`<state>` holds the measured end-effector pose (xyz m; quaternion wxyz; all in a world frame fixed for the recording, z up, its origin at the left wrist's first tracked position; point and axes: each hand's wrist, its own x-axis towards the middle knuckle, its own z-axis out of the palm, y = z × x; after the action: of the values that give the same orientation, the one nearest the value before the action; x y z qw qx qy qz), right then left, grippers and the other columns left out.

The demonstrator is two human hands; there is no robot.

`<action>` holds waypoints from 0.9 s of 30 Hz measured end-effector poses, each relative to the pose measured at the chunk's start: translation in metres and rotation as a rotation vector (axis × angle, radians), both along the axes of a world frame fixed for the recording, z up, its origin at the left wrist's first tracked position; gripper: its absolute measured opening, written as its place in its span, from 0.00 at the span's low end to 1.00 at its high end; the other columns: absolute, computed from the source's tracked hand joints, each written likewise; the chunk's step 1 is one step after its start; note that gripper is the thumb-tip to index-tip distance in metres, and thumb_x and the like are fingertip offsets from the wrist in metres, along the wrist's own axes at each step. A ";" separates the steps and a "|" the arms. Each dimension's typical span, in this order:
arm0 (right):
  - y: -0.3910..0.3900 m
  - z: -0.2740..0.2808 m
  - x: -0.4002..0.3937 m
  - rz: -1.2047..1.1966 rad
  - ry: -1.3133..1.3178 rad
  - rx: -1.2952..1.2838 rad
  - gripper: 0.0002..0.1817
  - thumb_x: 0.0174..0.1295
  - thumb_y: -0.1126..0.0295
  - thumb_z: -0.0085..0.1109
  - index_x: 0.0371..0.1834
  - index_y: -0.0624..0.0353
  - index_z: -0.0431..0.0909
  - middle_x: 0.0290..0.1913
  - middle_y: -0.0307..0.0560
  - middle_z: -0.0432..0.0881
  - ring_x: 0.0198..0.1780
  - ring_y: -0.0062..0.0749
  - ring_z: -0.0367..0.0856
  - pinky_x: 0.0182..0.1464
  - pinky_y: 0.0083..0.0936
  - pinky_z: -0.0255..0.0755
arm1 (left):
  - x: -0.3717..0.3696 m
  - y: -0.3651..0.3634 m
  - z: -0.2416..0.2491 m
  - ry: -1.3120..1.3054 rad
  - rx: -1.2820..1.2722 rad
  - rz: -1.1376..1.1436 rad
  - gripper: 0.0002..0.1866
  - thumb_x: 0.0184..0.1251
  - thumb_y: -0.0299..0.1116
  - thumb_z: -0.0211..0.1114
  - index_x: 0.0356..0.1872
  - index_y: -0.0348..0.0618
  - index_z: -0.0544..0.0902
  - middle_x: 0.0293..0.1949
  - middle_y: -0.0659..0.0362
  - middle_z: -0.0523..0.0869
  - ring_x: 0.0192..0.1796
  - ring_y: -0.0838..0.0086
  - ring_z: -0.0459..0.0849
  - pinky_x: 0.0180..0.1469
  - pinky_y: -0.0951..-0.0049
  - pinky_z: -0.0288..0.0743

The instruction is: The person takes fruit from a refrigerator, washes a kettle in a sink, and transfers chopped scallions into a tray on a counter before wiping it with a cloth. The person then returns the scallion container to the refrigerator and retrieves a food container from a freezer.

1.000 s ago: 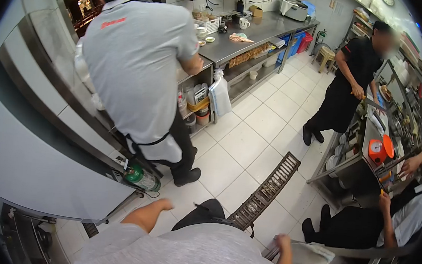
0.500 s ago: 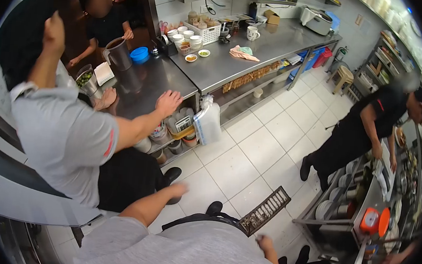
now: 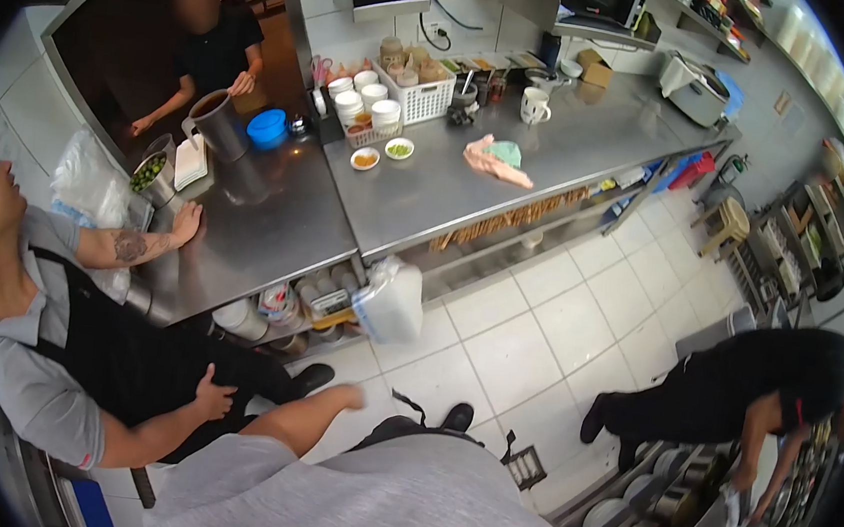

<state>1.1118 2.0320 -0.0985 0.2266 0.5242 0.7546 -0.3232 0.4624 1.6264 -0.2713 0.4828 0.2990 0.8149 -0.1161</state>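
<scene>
My left hand hangs low in front of my grey shirt, over the white tiled floor. Motion smears its fingers, and no object shows in it. Close by on the left are the black shoe and dark trousers of a co-worker. My right hand is out of view. Above my left hand, a clear plastic bag hangs at the corner of the steel counter.
Floor grate lies ahead to the right. Another co-worker bends over a rack with pots. A person stands behind the counter near a tall metal jug. Farther along are a white basket, mug, cloth and stool.
My view has shifted, and my right hand has left it. The left co-worker has turned, one hand now lowered to the apron. The co-worker at right bends lower.
</scene>
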 end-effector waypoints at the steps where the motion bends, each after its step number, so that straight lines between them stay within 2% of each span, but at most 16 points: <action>1: 0.033 -0.093 -0.071 0.111 -0.021 -0.004 0.08 0.53 0.67 0.56 0.31 0.60 0.80 0.33 0.54 0.81 0.36 0.43 0.79 0.37 0.36 0.71 | -0.001 0.008 0.043 -0.138 -0.058 -0.196 0.24 0.63 0.50 0.58 0.49 0.41 0.84 0.54 0.44 0.81 0.53 0.52 0.80 0.56 0.55 0.72; 4: 0.160 -0.194 -0.229 0.293 0.157 0.180 0.06 0.50 0.68 0.61 0.23 0.60 0.80 0.29 0.56 0.82 0.35 0.48 0.83 0.38 0.42 0.75 | -0.004 -0.002 0.062 -0.154 -0.039 0.056 0.24 0.63 0.51 0.59 0.47 0.40 0.84 0.51 0.46 0.83 0.52 0.53 0.81 0.57 0.57 0.72; 5: 0.199 -0.193 -0.274 0.440 0.388 0.476 0.08 0.50 0.67 0.61 0.26 0.61 0.81 0.29 0.54 0.83 0.35 0.49 0.83 0.39 0.42 0.75 | -0.008 -0.008 0.053 -0.029 0.126 0.284 0.24 0.63 0.52 0.60 0.46 0.41 0.85 0.48 0.46 0.84 0.49 0.53 0.82 0.55 0.58 0.74; 6: 0.215 -0.131 -0.338 0.490 0.579 0.515 0.07 0.56 0.70 0.55 0.32 0.61 0.80 0.25 0.51 0.82 0.23 0.35 0.81 0.24 0.30 0.73 | -0.012 -0.006 0.046 0.101 0.292 0.512 0.23 0.63 0.52 0.60 0.45 0.42 0.85 0.45 0.46 0.85 0.47 0.54 0.83 0.52 0.59 0.75; 7: 0.246 -0.128 -0.398 0.138 0.430 0.313 0.12 0.55 0.73 0.58 0.42 0.63 0.79 0.25 0.48 0.81 0.25 0.30 0.80 0.25 0.26 0.72 | -0.022 0.008 0.056 0.103 0.295 0.531 0.23 0.63 0.52 0.60 0.45 0.42 0.85 0.45 0.46 0.85 0.47 0.54 0.83 0.52 0.59 0.75; 8: 0.244 -0.064 -0.462 0.001 0.421 0.114 0.16 0.55 0.71 0.57 0.47 0.63 0.78 0.28 0.45 0.81 0.27 0.27 0.80 0.25 0.23 0.71 | -0.032 0.024 0.066 0.041 0.170 0.582 0.21 0.63 0.49 0.59 0.46 0.44 0.85 0.46 0.48 0.85 0.49 0.54 0.82 0.53 0.58 0.74; 9: 0.263 -0.063 -0.505 0.017 0.549 0.061 0.18 0.56 0.72 0.58 0.51 0.64 0.76 0.31 0.43 0.81 0.28 0.26 0.79 0.26 0.22 0.71 | -0.043 0.042 0.076 -0.024 0.046 0.633 0.19 0.63 0.45 0.58 0.47 0.46 0.85 0.48 0.49 0.84 0.51 0.55 0.82 0.54 0.57 0.74; 10: 0.259 -0.029 -0.551 0.003 0.606 -0.032 0.18 0.56 0.73 0.56 0.52 0.64 0.76 0.33 0.43 0.81 0.28 0.26 0.79 0.28 0.22 0.71 | -0.052 0.053 0.071 -0.025 0.045 0.654 0.19 0.63 0.45 0.58 0.47 0.46 0.85 0.48 0.49 0.84 0.51 0.55 0.82 0.54 0.57 0.74; 12: 0.259 -0.016 -0.615 0.065 0.644 -0.019 0.17 0.57 0.73 0.57 0.50 0.64 0.77 0.32 0.44 0.82 0.28 0.26 0.79 0.29 0.23 0.72 | -0.068 0.064 0.065 0.103 0.484 0.463 0.16 0.63 0.46 0.59 0.44 0.50 0.87 0.44 0.52 0.86 0.47 0.56 0.83 0.51 0.59 0.75; 13: 0.264 -0.035 -0.640 0.182 0.653 0.005 0.16 0.57 0.73 0.57 0.49 0.64 0.77 0.32 0.44 0.82 0.29 0.26 0.80 0.29 0.23 0.72 | -0.080 0.079 0.064 0.142 0.476 0.691 0.15 0.61 0.48 0.62 0.39 0.52 0.88 0.39 0.55 0.87 0.44 0.57 0.84 0.48 0.61 0.76; 15: 0.262 -0.062 -0.672 0.283 0.654 -0.006 0.15 0.57 0.73 0.57 0.48 0.64 0.78 0.31 0.45 0.83 0.30 0.26 0.81 0.30 0.23 0.73 | -0.124 0.103 0.065 0.198 0.475 0.640 0.16 0.56 0.51 0.65 0.34 0.51 0.89 0.35 0.54 0.88 0.41 0.58 0.85 0.46 0.62 0.77; 17: 0.230 -0.026 -0.708 0.105 0.550 -0.299 0.15 0.58 0.73 0.56 0.49 0.62 0.78 0.33 0.45 0.84 0.31 0.27 0.82 0.30 0.23 0.73 | -0.159 0.127 0.077 0.141 0.429 0.653 0.18 0.53 0.53 0.68 0.32 0.50 0.89 0.34 0.54 0.88 0.39 0.61 0.85 0.45 0.64 0.77; 19: 0.228 -0.022 -0.739 0.238 0.524 -0.353 0.16 0.60 0.71 0.57 0.51 0.62 0.78 0.37 0.44 0.84 0.36 0.28 0.82 0.34 0.23 0.74 | -0.195 0.143 0.071 0.120 0.363 0.639 0.21 0.56 0.57 0.66 0.29 0.48 0.90 0.32 0.53 0.88 0.38 0.63 0.85 0.43 0.67 0.77; 23: 0.223 0.055 -0.813 0.194 0.571 -0.524 0.17 0.61 0.68 0.60 0.52 0.64 0.78 0.39 0.44 0.84 0.40 0.27 0.82 0.40 0.24 0.75 | -0.224 0.169 0.077 -0.016 0.304 0.854 0.25 0.62 0.60 0.60 0.26 0.49 0.90 0.33 0.54 0.88 0.37 0.62 0.85 0.43 0.66 0.76; 26: 0.231 0.136 -0.894 0.447 0.841 -0.473 0.15 0.60 0.71 0.63 0.50 0.63 0.79 0.36 0.36 0.83 0.35 0.18 0.76 0.40 0.19 0.71 | -0.210 0.174 0.075 -0.100 0.353 1.138 0.32 0.67 0.63 0.48 0.36 0.43 0.88 0.36 0.46 0.86 0.44 0.53 0.83 0.52 0.58 0.73; 27: 0.230 0.193 -0.918 0.434 0.966 -0.498 0.16 0.58 0.72 0.64 0.50 0.63 0.79 0.40 0.37 0.83 0.38 0.19 0.75 0.45 0.19 0.71 | -0.209 0.171 0.068 -0.060 0.322 0.876 0.31 0.70 0.59 0.45 0.40 0.41 0.86 0.43 0.43 0.85 0.47 0.48 0.81 0.54 0.55 0.71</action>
<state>0.1936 2.2618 0.0944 0.0341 0.0819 0.7637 -0.6394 0.2533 1.7970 -0.2033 0.4573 0.0011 0.8576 0.2352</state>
